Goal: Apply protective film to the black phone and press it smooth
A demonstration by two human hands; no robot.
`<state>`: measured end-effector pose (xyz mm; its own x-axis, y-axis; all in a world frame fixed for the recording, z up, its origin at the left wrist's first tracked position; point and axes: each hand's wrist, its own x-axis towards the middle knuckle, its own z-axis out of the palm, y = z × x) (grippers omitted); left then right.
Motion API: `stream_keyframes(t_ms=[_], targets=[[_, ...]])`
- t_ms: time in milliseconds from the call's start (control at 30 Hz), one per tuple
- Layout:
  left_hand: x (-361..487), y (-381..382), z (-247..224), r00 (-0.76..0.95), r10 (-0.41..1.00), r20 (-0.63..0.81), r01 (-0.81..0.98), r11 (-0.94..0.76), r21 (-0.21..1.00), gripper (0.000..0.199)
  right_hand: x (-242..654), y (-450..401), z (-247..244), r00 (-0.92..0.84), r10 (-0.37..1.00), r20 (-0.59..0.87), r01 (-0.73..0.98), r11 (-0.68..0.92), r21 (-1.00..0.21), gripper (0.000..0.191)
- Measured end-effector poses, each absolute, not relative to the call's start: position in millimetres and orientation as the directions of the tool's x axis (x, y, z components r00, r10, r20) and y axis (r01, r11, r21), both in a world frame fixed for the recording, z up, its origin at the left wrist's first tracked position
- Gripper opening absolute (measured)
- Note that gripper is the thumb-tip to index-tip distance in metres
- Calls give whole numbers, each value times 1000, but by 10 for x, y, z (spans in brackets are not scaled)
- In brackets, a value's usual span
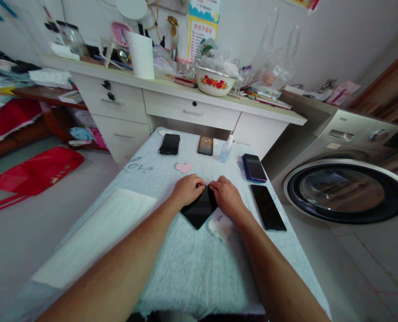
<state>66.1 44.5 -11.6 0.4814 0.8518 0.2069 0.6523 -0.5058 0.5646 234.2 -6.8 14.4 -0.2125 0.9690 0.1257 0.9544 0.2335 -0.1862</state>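
Note:
A black smartphone (199,209) with a glossy dark screen lies turned at an angle on the cloth-covered table. My left hand (189,189) is closed, its fingertips pinched at the phone's far corner. From the other side, my right hand (226,195) is closed at the same corner, covering part of the right edge. Any thin piece between the fingertips is too small to make out. To the right lies another black phone (268,208), with a stack of phones (254,168) beyond it.
A white sheet (98,237) lies at the left. Farther back are a dark phone (169,144), a brown-screened phone (205,146) and a clear spray bottle (225,150). Behind stands a white desk (192,109) bearing a flowered bowl (215,82); a washing machine (346,174) stands right.

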Motion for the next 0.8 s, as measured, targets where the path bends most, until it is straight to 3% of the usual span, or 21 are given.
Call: stream_keyframes(t_ms=[800], targets=[[665, 437, -93, 475, 859, 190, 663, -492, 564, 18, 2339, -72, 148, -218, 967, 129, 951, 240, -194, 29]])
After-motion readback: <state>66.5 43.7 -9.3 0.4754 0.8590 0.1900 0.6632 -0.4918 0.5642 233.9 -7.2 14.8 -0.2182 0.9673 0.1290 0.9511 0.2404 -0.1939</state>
